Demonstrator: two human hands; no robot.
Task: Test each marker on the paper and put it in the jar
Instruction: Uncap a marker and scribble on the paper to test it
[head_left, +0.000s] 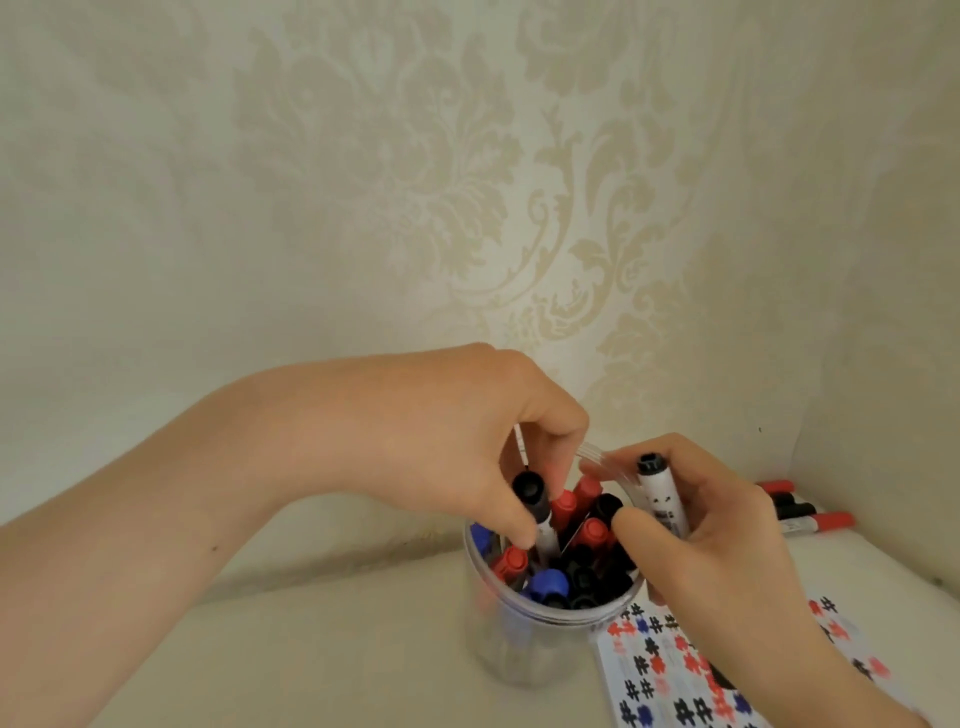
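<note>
Nearest, under the right hand (727, 545): paper (675, 686), flat on the pale bench (311, 649), printed over with rows of hash-like test marks in black, red and blue.

Next, between and below the hands: jar (524, 639), clear, round, wide-mouthed, upright on the bench. Contents: many capped markers standing on end, caps red, black and blue, packed close.

Left hand (467, 457): reaching down over the jar mouth, fingers curled and pinching a black-capped marker (174, 509) (691, 509) that stands in the jar, white barrel, cap up.

Right hand: at the jar's rim, fingers curled round a second marker (657, 493), white barrel with small dark print, black end uppermost.

Beyond the right hand: loose markers (800, 512) lying on the bench, red and black caps.

Farthest: wall (415, 182), cream wallpaper with a raised damask leaf pattern.
</note>
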